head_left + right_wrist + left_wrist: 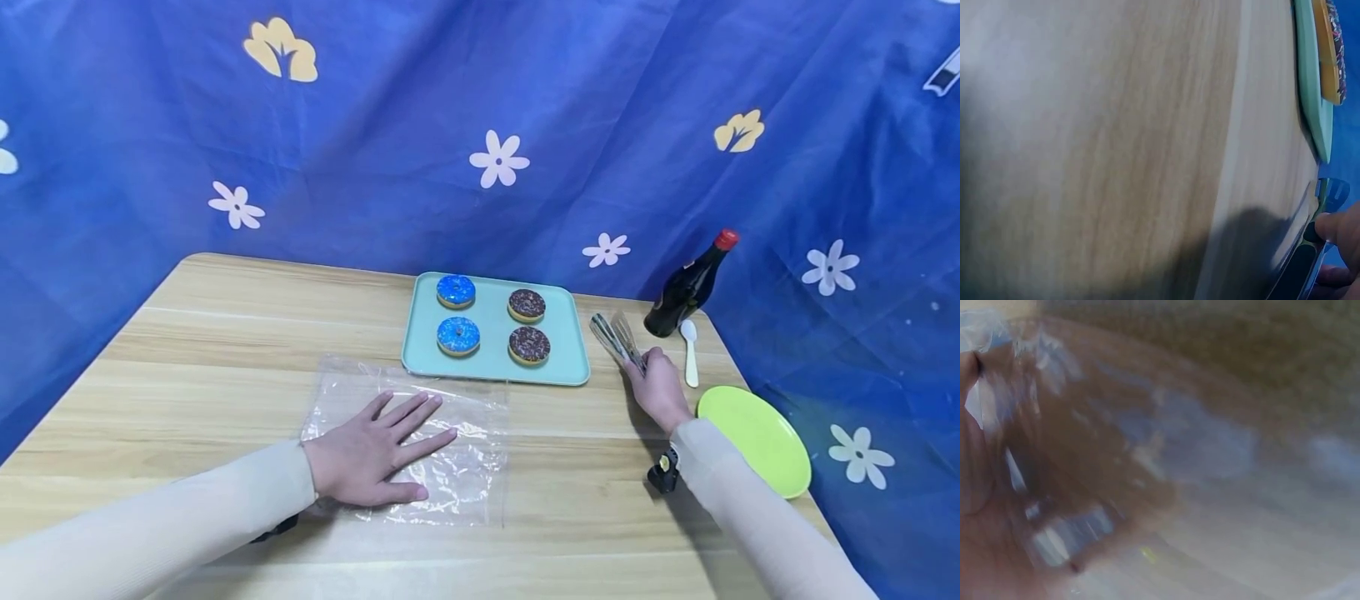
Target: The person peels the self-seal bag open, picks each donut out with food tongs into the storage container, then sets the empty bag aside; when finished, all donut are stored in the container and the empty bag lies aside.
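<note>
With fingers spread, my left hand point(363, 458) lies palm down on a clear plastic bag point(465, 475) near the front of the table. The left wrist view is blurred; shiny plastic point(1060, 540) shows beside the palm. At the right, my right hand point(658, 387) grips a pair of metal tongs point(617, 337), their two ends pointing away and to the left. A dark grip on the tongs point(1297, 269) shows under the fingers in the right wrist view. Beside the tongs is a mint-green tray point(495, 371) bearing two blue donuts point(457, 335) and two chocolate donuts point(528, 345).
Behind the right hand, a dark bottle point(686, 287) with a red cap stands near the table's back right corner. A white spoon point(690, 354) lies in front of it. A lime-green plate point(757, 442) sits at the right edge. Blue flowered cloth point(390, 150) hangs behind the table.
</note>
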Tool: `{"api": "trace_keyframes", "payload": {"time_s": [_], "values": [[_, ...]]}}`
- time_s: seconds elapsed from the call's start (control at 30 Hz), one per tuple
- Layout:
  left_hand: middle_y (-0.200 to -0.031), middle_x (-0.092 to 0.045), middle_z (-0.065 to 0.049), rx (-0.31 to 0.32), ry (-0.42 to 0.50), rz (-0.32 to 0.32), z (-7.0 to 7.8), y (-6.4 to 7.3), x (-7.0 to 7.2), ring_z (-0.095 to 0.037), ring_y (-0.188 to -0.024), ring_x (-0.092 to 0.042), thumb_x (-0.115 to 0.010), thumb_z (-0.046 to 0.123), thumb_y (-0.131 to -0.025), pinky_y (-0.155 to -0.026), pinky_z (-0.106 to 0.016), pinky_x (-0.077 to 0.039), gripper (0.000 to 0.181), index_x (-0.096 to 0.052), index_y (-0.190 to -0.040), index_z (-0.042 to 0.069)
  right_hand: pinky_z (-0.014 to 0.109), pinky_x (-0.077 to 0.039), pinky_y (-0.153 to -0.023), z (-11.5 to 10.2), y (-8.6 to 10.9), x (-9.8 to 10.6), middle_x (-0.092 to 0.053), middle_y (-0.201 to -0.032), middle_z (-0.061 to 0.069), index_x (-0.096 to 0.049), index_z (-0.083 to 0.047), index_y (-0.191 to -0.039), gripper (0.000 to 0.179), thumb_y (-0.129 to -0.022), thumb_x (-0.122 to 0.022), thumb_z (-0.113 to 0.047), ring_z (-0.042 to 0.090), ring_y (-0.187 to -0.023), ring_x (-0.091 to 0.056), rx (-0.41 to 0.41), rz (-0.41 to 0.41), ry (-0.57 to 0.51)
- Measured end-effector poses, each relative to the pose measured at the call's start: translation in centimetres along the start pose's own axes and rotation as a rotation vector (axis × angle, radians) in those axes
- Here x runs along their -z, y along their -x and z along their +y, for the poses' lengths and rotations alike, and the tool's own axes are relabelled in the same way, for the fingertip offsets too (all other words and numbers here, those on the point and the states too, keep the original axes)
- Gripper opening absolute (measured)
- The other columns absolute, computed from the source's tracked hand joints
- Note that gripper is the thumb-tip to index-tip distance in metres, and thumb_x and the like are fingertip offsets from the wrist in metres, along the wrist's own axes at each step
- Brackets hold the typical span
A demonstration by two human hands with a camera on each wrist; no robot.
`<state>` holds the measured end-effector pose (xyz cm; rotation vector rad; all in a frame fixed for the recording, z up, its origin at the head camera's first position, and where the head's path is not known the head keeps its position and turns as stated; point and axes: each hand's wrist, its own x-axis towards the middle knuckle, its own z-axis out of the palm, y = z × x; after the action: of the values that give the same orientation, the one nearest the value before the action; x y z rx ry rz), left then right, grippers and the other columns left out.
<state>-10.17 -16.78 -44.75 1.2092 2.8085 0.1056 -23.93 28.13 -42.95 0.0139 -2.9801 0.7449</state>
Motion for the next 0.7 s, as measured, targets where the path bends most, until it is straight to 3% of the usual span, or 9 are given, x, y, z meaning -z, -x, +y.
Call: {"api": "trace_keyframes", "payload": {"time_s": [0.3,0.57,0.7], "values": [[-0.175,-0.017,-0.018,0.01,0.062,-0.085,1.0,-0.1,2.2,-0.04,-0.162,-0.022,-0.039,0.071,-0.103,-0.122,-0.073,-0.025,0.075,-0.027,-0.166,0.033,0.048,-0.049,-0.076,0.5,0.1,-0.2,-0.054,-0.099,0.024,-0.052,0.012,-0.111,0.038,-0.108,-0.055,-0.026,0.035,-0.087,-0.056,-0.039,-0.002,0.007],[-0.173,-0.024,-0.021,0.015,0.074,-0.081,1.1,-0.3,3.1,-0.043,-0.159,-0.029,-0.044,0.072,-0.101,-0.12,-0.073,-0.029,0.076,-0.034,-0.164,0.03,0.049,-0.05,-0.075,0.2,-0.3,0.1,-0.056,-0.092,0.022,-0.055,0.011,-0.103,0.039,-0.105,-0.059,-0.027,0.035,-0.082,-0.057,-0.024,-0.008,0.03],[-0.17,-0.028,-0.024,0.017,0.097,-0.055,1.0,-0.4,3.2,-0.045,-0.158,-0.03,-0.048,0.072,-0.099,-0.122,-0.071,-0.027,0.078,-0.038,-0.162,0.028,0.055,-0.052,-0.086,-0.7,-0.4,0.7,-0.059,-0.107,0.033,-0.054,0.017,-0.115,0.05,-0.105,-0.057,-0.032,0.046,-0.097,-0.061,-0.038,-0.047,0.059]]}}
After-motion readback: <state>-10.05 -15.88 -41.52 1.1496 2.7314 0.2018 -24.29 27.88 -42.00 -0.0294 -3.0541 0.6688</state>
